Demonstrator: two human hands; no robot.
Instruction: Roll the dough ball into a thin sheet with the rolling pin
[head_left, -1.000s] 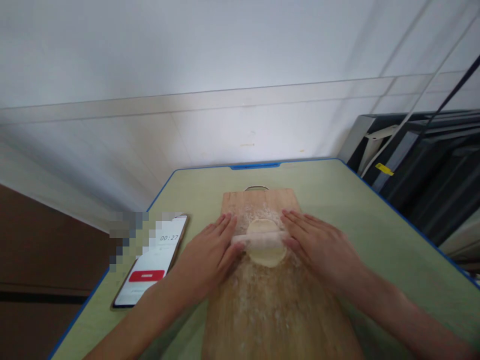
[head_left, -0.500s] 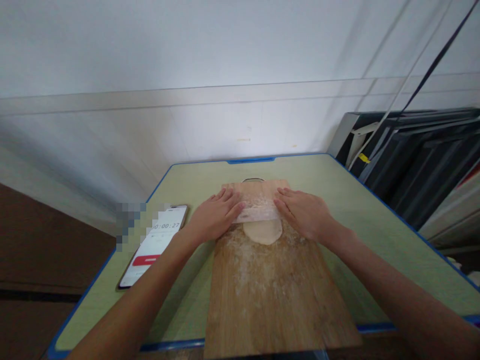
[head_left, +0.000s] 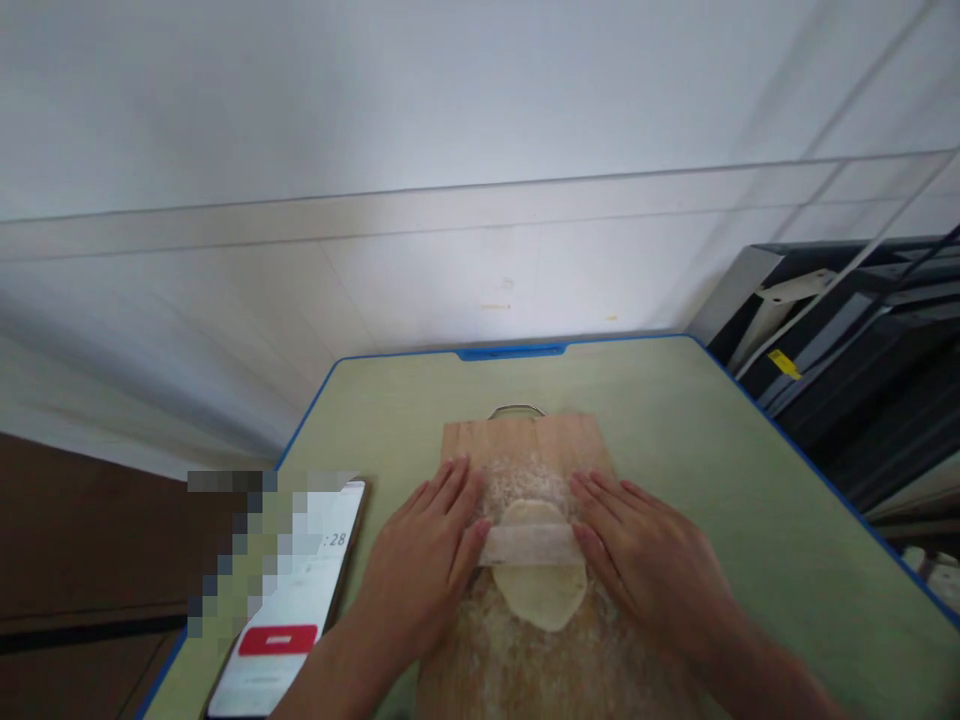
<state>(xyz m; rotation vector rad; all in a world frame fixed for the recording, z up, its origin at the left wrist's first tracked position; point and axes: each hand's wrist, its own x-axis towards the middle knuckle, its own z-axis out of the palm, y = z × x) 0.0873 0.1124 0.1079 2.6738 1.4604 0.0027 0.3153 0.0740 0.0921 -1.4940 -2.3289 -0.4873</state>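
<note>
- The surface [head_left: 697,470] is pale green with a blue edge and is pushed up against a white wall.
- The board [head_left: 525,445] is wooden and floured, and lies lengthwise in the middle of the surface with a metal loop at its far end.
- The left hand [head_left: 424,565] lies flat, palm down, fingers stretched forward and together, with its inner edge pressing on the left end of the pin [head_left: 531,545].
- The right hand [head_left: 652,570] mirrors it: open, palm down, fingers pointing up and inward, resting on the pin's right end. Neither hand curls around the pin.
- The phone [head_left: 289,630] lies left of the board, just beside the left forearm. Its screen shows a timer ending ":28" above a red button; the rest is pixelated.
- The dough [head_left: 541,595] is a pale flat oval on the board between the hands.
- The pin lies crosswise over the dough's far half.
</note>
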